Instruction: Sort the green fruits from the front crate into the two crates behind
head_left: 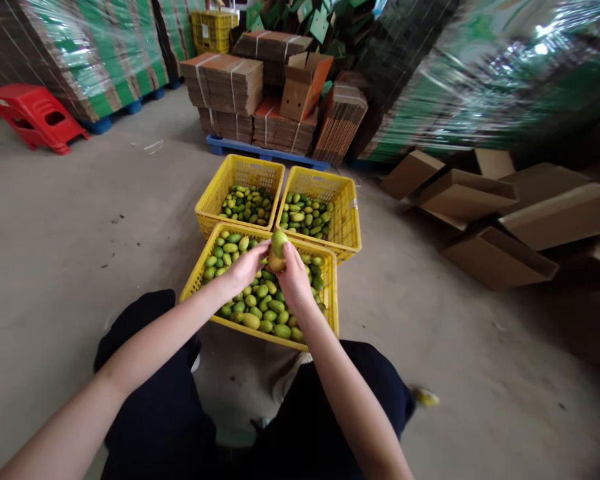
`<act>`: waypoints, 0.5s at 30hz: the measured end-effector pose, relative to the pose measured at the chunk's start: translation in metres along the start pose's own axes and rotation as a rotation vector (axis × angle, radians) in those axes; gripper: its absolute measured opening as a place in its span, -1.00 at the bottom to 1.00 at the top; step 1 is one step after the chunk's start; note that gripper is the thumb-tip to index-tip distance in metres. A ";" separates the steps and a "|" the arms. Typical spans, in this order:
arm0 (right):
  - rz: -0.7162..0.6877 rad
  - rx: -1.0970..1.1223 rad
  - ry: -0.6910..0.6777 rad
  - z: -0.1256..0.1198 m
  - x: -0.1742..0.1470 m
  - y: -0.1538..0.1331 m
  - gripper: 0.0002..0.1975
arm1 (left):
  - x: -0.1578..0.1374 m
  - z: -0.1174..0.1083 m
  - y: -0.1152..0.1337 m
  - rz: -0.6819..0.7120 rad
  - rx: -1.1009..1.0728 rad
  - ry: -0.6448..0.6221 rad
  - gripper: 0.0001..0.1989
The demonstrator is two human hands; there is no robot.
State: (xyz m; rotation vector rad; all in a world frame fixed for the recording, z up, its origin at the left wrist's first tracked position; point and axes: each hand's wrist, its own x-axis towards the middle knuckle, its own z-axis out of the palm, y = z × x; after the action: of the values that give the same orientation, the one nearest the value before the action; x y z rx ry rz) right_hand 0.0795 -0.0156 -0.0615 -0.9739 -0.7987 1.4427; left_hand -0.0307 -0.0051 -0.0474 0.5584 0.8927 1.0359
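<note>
Over the front yellow crate point(260, 339), my right hand point(296, 275) is closed around a green mango point(279, 241). A yellower fruit surface point(277, 263) shows just beneath; whether it is a second mango or the same one I cannot tell. From the other side, my left hand point(246, 268) has its fingers closed against the held fruit, with the fingertips partly hidden. Green and yellowish mangoes point(253, 320) fill the crate below both hands.
Two more yellow crates, back left point(207, 208) and back right point(347, 223), hold mangoes. One mango point(425, 397) lies on the floor by my right knee. Flattened cartons point(225, 83) sit on a blue pallet point(265, 152). Open boxes point(500, 257) lie right; a red stool point(35, 113) stands left.
</note>
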 end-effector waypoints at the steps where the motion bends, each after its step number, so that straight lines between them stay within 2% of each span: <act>1: 0.059 0.057 -0.039 0.000 -0.001 -0.005 -0.61 | 0.001 -0.002 0.001 0.027 0.062 0.003 -0.81; 5: 0.189 0.139 -0.171 -0.001 -0.004 -0.023 -0.57 | 0.000 -0.004 0.006 0.116 0.226 -0.077 -0.67; 9: 0.190 0.131 -0.222 -0.002 -0.007 -0.033 -0.52 | -0.004 -0.003 0.009 0.198 0.280 -0.025 -0.57; 12: 0.172 0.131 -0.157 -0.008 -0.004 -0.032 -0.50 | -0.004 -0.002 0.007 0.249 0.232 0.010 -0.54; 15: 0.078 0.087 0.010 -0.015 0.002 -0.026 -0.59 | -0.003 0.000 0.004 0.339 0.206 0.017 -0.59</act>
State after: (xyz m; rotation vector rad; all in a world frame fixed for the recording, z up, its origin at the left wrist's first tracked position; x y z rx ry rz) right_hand 0.1038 -0.0116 -0.0446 -0.9541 -0.6913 1.5263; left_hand -0.0336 -0.0066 -0.0437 0.8976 0.9458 1.2624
